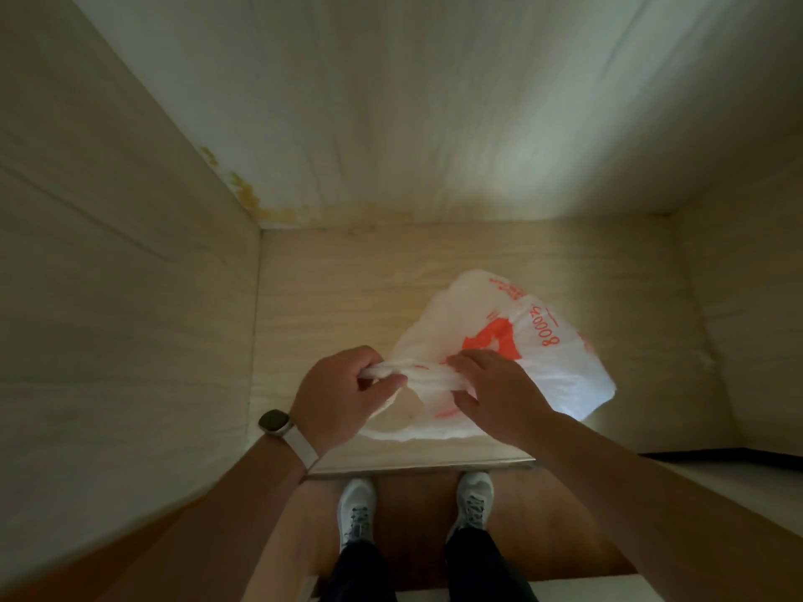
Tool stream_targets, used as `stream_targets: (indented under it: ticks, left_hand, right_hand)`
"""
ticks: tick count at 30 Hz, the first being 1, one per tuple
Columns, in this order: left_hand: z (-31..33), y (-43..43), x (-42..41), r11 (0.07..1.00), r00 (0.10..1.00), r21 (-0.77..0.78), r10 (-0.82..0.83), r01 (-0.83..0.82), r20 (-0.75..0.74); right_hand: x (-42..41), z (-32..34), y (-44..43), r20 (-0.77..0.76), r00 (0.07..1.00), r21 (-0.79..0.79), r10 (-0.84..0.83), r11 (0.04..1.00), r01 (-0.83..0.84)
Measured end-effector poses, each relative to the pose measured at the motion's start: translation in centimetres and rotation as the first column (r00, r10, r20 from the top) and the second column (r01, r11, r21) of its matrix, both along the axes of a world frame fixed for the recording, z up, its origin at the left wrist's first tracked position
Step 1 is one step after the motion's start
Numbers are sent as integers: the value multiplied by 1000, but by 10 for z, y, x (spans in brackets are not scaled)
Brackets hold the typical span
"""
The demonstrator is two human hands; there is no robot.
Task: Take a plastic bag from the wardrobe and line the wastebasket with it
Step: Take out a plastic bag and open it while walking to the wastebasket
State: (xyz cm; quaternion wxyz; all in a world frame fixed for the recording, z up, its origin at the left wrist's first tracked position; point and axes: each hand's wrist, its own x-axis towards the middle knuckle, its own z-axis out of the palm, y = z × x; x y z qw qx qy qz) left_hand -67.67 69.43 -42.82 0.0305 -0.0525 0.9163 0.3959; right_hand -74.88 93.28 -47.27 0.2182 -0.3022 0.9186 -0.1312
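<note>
Both hands, left point(343, 386) and right point(491, 391), pinch the plastic bag's point(534, 354) twisted handles, its body lying just beyond them.

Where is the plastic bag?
The plastic bag lies right of centre in the head view, on the wardrobe floor, its top gripped by left hand and right hand.
</note>
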Motion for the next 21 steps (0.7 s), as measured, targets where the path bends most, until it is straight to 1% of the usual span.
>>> stream_targets:
  ticks: [4,7,10,13,16,21]
  left_hand:
    - [63,-1,-3,998,983,-38,43,-50,-180]
    - [102,-1,0,997,963,-33,62,-73,-262]
    - [134,-4,3,999,940,-20,41,-51,-339]
    - [165,-4,6,1000,920,-30,-9,-4,-392]
    - [191,-6,13,999,902,-36,-32,19,-430]
    - [226,-6,32,997,881,-78,-53,18,-471]
  right_hand:
    - [10,46,-9,-110,993,-108,-47,994,35]
    - [22,84,-15,-144,986,-196,-85,979,56]
    - [33,120,-18,-188,974,-257,-125,964,74]
    - [44,156,-20,-203,966,-253,-158,962,104]
    - [51,183,-19,-199,963,-293,-183,949,120]
    - [58,207,-18,-240,964,-346,-117,938,27]
